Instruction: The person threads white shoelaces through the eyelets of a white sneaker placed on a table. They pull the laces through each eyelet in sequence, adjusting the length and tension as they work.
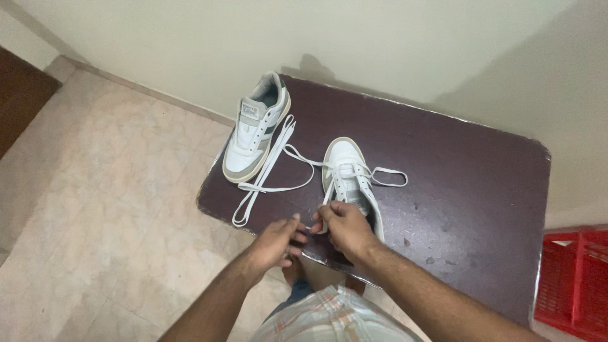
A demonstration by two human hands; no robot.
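Note:
Two white sneakers stand on a dark brown table (468, 171). The far sneaker (256, 130) has no lace in it; a loose white lace (269, 168) lies beside it and runs over the table's left edge. The near sneaker (349, 180) is partly laced, with a lace loop (389, 176) to its right. My left hand (277, 244) and my right hand (343, 227) meet at the table's front edge, by the near sneaker's heel, both pinching a white lace end between them.
A red plastic crate (573, 282) stands on the floor at the right. Beige floor tiles (95, 202) spread to the left, with a cream wall (380, 38) behind the table. My checked shorts (329, 320) show at the bottom.

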